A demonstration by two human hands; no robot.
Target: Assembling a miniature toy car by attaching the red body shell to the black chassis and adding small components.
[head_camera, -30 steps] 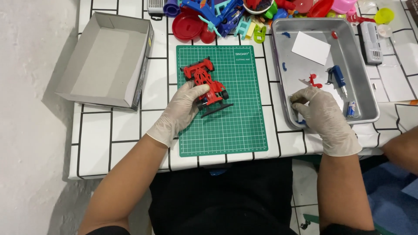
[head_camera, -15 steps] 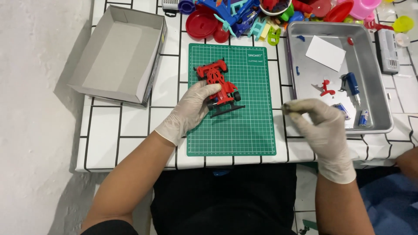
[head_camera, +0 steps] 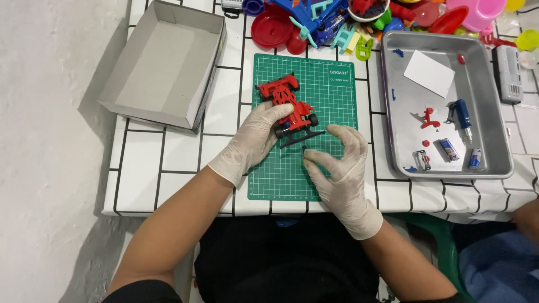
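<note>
A red toy race car [head_camera: 285, 101] lies on the green cutting mat [head_camera: 331, 90]. My gloved left hand [head_camera: 255, 137] rests on the car's near side and grips it. My gloved right hand [head_camera: 337, 163] hovers over the mat just below the car's black front wing [head_camera: 303, 138]. Its thumb and forefinger pinch a small dark part [head_camera: 304, 149], too small to identify.
A metal tray [head_camera: 488, 95] on the right holds a white card, a small blue screwdriver, red bits and little batteries. An open grey cardboard box [head_camera: 163, 67] sits at the left. Colourful plastic toys [head_camera: 337, 19] crowd the far edge. Another person's arm shows at the lower right.
My right hand has moved left from the tray's edge onto the mat, carrying a small dark part toward the car. My left hand has stayed on the car.
</note>
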